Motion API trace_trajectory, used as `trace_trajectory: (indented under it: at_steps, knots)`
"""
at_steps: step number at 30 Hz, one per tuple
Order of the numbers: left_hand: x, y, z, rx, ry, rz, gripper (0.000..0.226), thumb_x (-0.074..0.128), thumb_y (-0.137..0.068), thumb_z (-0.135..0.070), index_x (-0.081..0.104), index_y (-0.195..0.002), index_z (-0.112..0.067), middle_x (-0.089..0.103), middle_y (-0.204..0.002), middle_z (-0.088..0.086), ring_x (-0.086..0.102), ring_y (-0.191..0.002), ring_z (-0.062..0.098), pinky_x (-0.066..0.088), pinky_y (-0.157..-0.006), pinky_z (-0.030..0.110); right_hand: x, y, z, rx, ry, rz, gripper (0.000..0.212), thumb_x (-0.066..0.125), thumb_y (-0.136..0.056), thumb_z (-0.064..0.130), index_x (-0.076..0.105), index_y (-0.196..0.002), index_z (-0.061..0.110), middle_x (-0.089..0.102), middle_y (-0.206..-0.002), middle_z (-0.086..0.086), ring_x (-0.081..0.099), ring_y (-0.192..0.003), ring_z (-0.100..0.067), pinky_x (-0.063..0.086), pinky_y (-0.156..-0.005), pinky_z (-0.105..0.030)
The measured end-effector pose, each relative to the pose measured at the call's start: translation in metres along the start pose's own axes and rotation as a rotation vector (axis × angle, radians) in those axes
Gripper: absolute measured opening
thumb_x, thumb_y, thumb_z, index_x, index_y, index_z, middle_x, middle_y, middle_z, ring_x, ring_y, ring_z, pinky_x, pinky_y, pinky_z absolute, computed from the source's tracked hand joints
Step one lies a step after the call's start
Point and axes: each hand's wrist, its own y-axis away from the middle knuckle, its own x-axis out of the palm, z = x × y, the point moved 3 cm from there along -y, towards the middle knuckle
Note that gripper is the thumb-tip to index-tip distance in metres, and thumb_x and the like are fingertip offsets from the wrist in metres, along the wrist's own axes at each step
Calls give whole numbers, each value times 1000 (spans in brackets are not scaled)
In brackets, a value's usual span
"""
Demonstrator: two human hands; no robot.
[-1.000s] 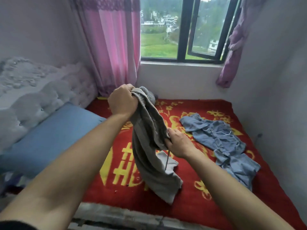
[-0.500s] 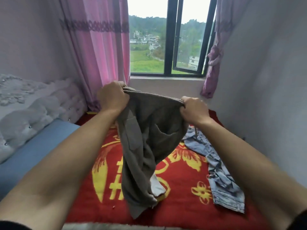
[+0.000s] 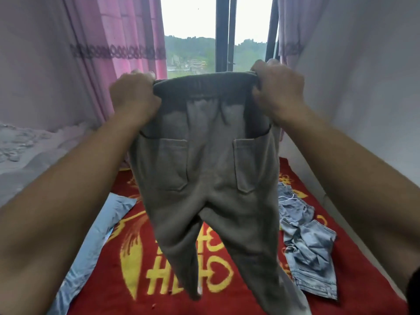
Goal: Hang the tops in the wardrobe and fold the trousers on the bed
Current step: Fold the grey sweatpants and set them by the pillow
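Aloft, left hand and right hand grip grey trousers, screening red blanket near jeans

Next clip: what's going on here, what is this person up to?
A person holds grey trousers up in the air by the waistband, spread wide. The left hand grips one end and the right hand the other. The legs hang down over the bed's red blanket; nothing is folded yet. A denim garment lies crumpled on the blanket to the right, and a blue pillow lies on the left.
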Motion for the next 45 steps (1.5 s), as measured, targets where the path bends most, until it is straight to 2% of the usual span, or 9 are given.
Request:
trace_trajectory:
  at_steps: [9,12,18,22,26,32,36,40,45]
  knots:
    - [113,47,-13,-70,119,775,15,52,-73,-21,65,-73,-15,64,-76,2,59,-71,23,43,-62,30,94,56,-25,47,-16,430,26,49,-90,31,66,-103,17,68,-102,-12,64,-96,-36,51,-84,-43]
    - [163,63,-16,-182,233,1058,15,51,-76,-18,63,-72,-9,65,-82,8,62,-74,25,47,-61,29,141,63,-34,76,-20,622,27,50,-81,36,67,-95,22,68,-104,-9,63,-95,-33,44,-76,-36]
    - [248,59,-19,-375,352,1345,14,58,-73,-15,67,-79,-6,64,-53,8,55,-37,20,40,-37,20,253,58,-52,45,44,875,22,50,-82,35,66,-94,28,68,-111,-6,63,-103,-30,37,-74,-33]
    - [306,20,-26,-390,433,1169,24,40,-79,12,60,-82,1,59,-66,21,53,-41,25,38,-37,24,317,23,-68,164,-107,891,25,52,-82,17,68,-99,24,66,-116,-9,60,-102,-31,40,-76,-32]
    - [332,-53,-30,-410,447,622,36,41,-84,5,61,-112,-1,59,-114,22,58,-98,33,49,-84,36,342,-38,-87,231,-360,575,52,47,-85,-3,62,-132,15,58,-138,-13,53,-125,-33,43,-103,-39]
    - [291,-142,-34,-277,476,78,49,34,-75,7,54,-119,-6,39,-132,20,47,-115,31,24,-91,8,308,-120,-100,128,-466,71,70,40,-77,-15,54,-140,11,52,-143,-11,42,-134,-32,35,-113,-38]
    - [266,-151,-34,-206,497,51,51,33,-74,10,54,-118,-4,40,-130,21,46,-117,32,22,-92,6,290,-128,-104,105,-464,11,68,42,-77,-17,55,-138,9,53,-142,-12,42,-135,-31,31,-114,-35]
    - [260,-113,-34,-173,470,137,51,38,-78,10,54,-123,-5,39,-131,19,47,-115,34,32,-100,22,287,-90,-98,82,-459,67,67,44,-76,-18,56,-137,9,54,-140,-12,43,-132,-32,32,-113,-37]
    - [287,-10,-23,189,136,521,37,53,-90,-6,55,-125,-18,50,-123,10,52,-114,34,46,-93,48,307,16,-90,146,-431,306,53,54,-85,-4,60,-134,14,56,-140,-10,44,-134,-29,39,-110,-38]
